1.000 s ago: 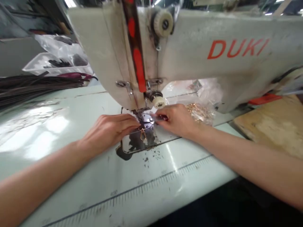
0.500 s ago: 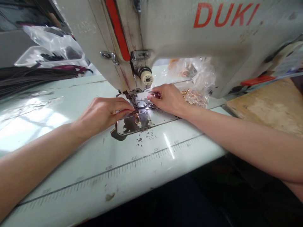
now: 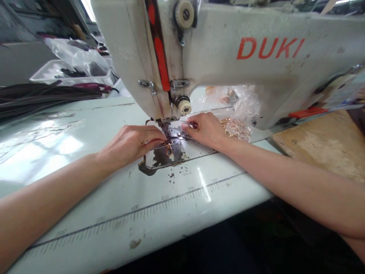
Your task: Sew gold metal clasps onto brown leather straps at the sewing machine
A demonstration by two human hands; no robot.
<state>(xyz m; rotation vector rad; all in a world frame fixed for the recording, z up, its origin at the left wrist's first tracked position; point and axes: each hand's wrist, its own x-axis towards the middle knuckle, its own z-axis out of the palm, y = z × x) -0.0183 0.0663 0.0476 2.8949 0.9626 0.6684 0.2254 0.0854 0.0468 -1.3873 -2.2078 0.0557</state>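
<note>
Across the pale green desk (image 3: 114,194), the gold-toned snap hook (image 3: 169,144) lies just in front of the sewing machine's presser foot (image 3: 166,130), at a small dark piece (image 3: 170,141). Your left hand (image 3: 129,142) pinches that piece's edge; your right hand (image 3: 209,131) grips slim tweezers (image 3: 189,123). The piece appears positioned already; you can't tell whether any stitching is finished or left.

The clasp (image 3: 169,150) lies before the sewing machine (image 3: 216,57), the tray (image 3: 85,80) left, the board (image 3: 322,146) right.
</note>
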